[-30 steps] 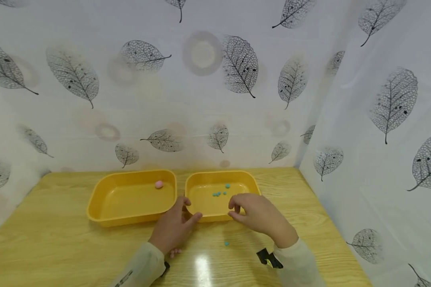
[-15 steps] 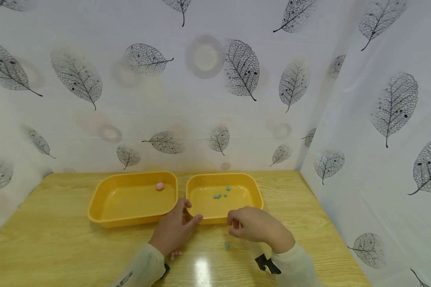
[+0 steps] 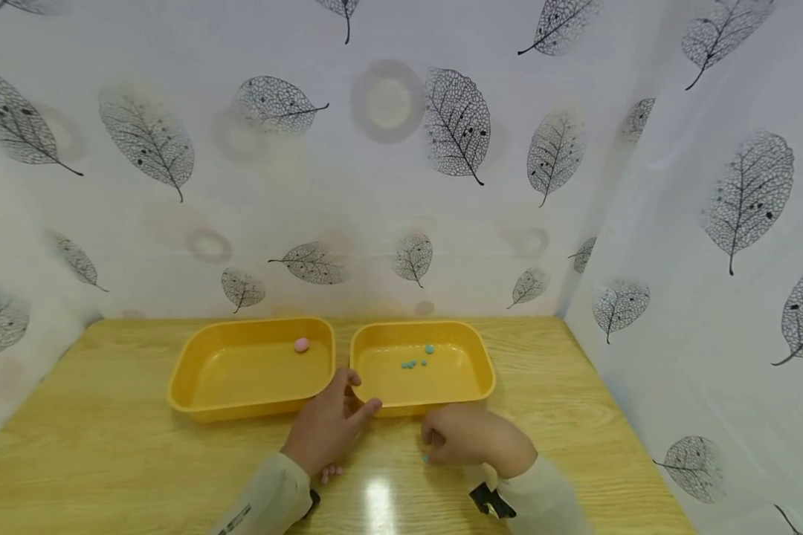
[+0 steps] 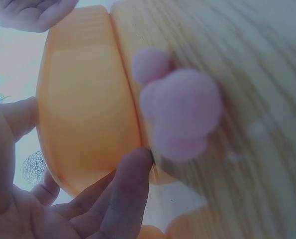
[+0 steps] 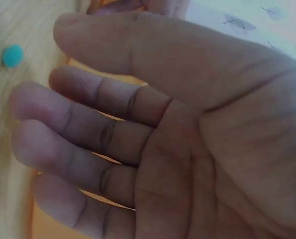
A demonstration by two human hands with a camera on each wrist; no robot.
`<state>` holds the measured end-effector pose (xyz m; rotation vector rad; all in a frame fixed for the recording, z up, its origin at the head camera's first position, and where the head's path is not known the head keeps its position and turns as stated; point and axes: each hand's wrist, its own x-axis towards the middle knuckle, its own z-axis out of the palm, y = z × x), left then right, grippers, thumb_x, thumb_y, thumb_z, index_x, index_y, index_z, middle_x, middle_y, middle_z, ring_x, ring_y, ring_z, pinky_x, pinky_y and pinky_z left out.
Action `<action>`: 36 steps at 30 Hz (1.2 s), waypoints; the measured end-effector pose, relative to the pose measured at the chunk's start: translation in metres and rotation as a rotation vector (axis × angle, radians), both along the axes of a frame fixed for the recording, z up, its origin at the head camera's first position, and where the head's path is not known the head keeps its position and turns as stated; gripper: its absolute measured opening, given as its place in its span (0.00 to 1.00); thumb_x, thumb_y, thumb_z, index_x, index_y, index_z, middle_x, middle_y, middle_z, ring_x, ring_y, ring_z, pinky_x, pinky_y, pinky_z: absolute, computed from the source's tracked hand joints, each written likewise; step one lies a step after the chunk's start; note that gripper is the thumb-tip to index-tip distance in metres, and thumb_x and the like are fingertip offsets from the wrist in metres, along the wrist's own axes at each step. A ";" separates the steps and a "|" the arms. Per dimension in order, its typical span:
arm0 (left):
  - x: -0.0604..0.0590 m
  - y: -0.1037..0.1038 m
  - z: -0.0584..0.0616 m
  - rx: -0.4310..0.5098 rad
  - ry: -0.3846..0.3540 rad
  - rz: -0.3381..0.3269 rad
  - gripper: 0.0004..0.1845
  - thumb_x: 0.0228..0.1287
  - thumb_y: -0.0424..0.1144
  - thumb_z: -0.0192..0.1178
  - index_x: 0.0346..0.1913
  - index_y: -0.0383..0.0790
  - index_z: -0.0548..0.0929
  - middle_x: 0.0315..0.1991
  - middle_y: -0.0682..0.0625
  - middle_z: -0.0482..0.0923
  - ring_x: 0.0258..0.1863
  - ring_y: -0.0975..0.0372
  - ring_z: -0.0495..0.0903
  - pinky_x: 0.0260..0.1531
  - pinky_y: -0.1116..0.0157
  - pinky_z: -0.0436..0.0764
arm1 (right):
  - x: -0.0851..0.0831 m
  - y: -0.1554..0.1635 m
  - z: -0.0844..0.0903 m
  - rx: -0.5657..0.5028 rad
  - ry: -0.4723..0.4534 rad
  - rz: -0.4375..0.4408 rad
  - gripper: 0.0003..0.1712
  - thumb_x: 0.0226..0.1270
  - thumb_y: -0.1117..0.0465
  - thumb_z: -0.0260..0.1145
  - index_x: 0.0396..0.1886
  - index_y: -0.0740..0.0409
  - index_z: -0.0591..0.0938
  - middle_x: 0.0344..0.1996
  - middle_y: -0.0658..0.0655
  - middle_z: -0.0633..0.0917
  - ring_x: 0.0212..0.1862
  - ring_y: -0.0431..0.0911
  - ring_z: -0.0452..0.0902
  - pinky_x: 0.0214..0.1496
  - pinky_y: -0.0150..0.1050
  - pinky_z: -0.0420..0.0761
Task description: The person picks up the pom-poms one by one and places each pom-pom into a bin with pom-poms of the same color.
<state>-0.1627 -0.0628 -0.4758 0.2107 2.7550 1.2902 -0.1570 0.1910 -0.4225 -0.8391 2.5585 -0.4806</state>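
My left hand (image 3: pixel 324 429) touches the near left corner of the right yellow tray (image 3: pixel 435 409), thumb at its front and the index finger along its left side. In the left wrist view its fingers are spread along the tray wall (image 4: pixel 88 99). Several small pink fuzzy balls (image 4: pixel 187 109) lie on the table near the left wrist. My right hand (image 3: pixel 475 438) is low in front of the same tray, fingers loosely bent. A small teal ball (image 5: pixel 12 56) lies on the table just off its fingertips, with nothing between thumb and fingers. The head view shows this ball partly hidden.
Several small teal balls (image 3: pixel 411 365) sit in the right tray. A larger yellow tray (image 3: pixel 254 409) stands to its left, with a pink ball (image 3: pixel 301 345) in its back right corner. Leaf-patterned sheets (image 3: pixel 388 186) enclose the wooden table (image 3: pixel 107 461) behind and at the sides.
My right hand has moved from over the tray's front rim down toward me, to the teal ball on the table. The left hand has stayed at the tray corner.
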 end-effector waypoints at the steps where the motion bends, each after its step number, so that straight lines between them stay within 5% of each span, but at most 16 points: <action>1: 0.000 0.000 0.000 0.001 0.000 -0.001 0.30 0.68 0.64 0.63 0.60 0.49 0.72 0.29 0.54 0.77 0.23 0.60 0.74 0.25 0.61 0.72 | 0.000 -0.001 -0.001 0.003 0.003 0.002 0.08 0.58 0.62 0.77 0.32 0.52 0.84 0.23 0.41 0.73 0.26 0.34 0.66 0.35 0.31 0.72; 9: 0.000 -0.001 0.000 0.004 0.002 -0.006 0.30 0.68 0.66 0.63 0.60 0.50 0.72 0.31 0.55 0.77 0.25 0.61 0.74 0.27 0.61 0.73 | 0.003 -0.008 -0.007 0.058 0.002 -0.038 0.08 0.57 0.67 0.74 0.32 0.50 0.85 0.29 0.42 0.82 0.31 0.35 0.72 0.39 0.32 0.77; 25: -0.001 -0.002 0.000 0.008 -0.021 -0.004 0.30 0.67 0.66 0.63 0.61 0.50 0.71 0.30 0.54 0.77 0.25 0.60 0.74 0.27 0.61 0.73 | -0.001 -0.012 -0.015 0.075 -0.048 -0.010 0.09 0.65 0.68 0.72 0.31 0.49 0.83 0.26 0.40 0.79 0.27 0.33 0.70 0.34 0.30 0.74; 36: -0.001 -0.001 0.000 0.009 -0.003 0.006 0.29 0.67 0.65 0.64 0.59 0.50 0.72 0.45 0.54 0.81 0.27 0.62 0.75 0.30 0.61 0.74 | -0.002 -0.012 -0.016 0.070 -0.052 -0.010 0.09 0.64 0.67 0.73 0.28 0.50 0.83 0.22 0.40 0.76 0.24 0.34 0.68 0.30 0.30 0.72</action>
